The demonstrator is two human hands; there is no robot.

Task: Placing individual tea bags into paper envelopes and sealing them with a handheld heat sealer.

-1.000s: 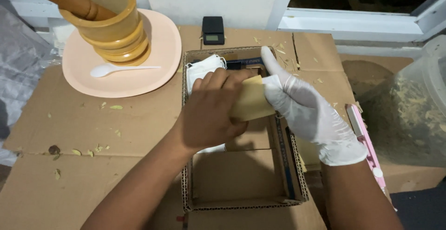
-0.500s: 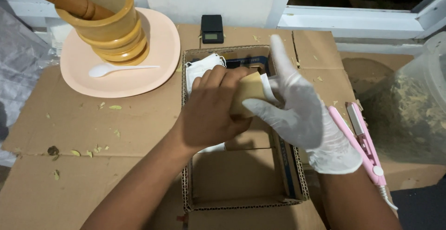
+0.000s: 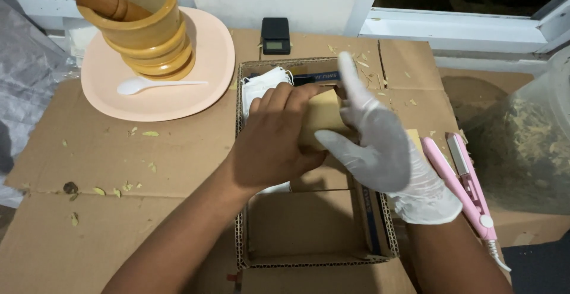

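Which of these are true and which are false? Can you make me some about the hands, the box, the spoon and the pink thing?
1. The right hand wears a white glove. True.
2. The left hand wears a glove too. False: it is bare.
3. Both hands hold a tan packet over the open cardboard box. True.
4. The white spoon lies inside the box. False: it lies on the pink plate, beside the wooden mortar.
5. The pink hair iron is in the right hand. False: it lies on the cardboard, right of the box.
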